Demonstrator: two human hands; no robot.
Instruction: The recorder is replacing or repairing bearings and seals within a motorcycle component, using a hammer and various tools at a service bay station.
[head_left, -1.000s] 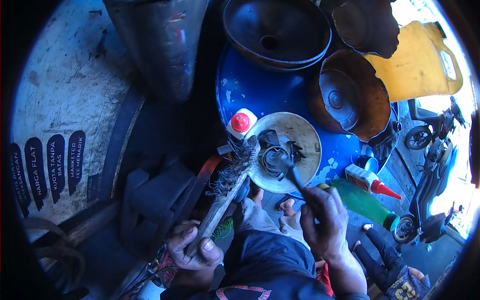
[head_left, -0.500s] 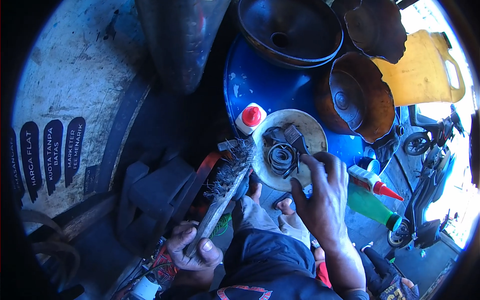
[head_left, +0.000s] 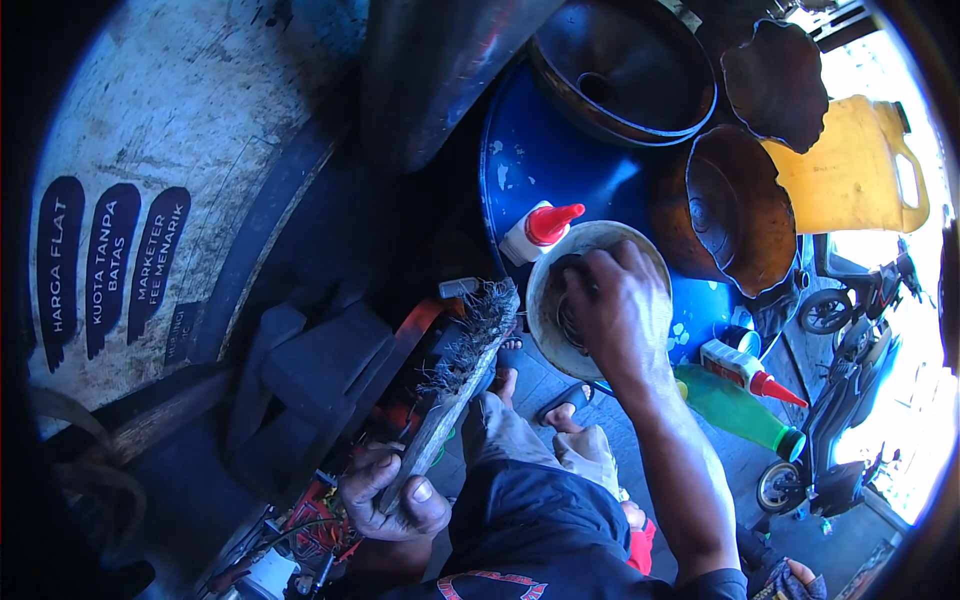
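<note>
In a cluttered space, a blue drum [head_left: 570,165] carries an off-white bowl [head_left: 543,322], into which the right hand [head_left: 627,312], earlier at its rim, now reaches, fingers bent, their hold hidden, while the left hand [head_left: 398,503] wraps its fingers round a wooden brush [head_left: 462,385] beside the bowl, its dark bristles frayed.

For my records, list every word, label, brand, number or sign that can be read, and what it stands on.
Wording not copied.
White board: white capitals on three dark bands, readable; smaller lettering alongside, blurred.
Dark shirt: red-edged print, unreadable.
Right white bottle: label too small to read.
</note>
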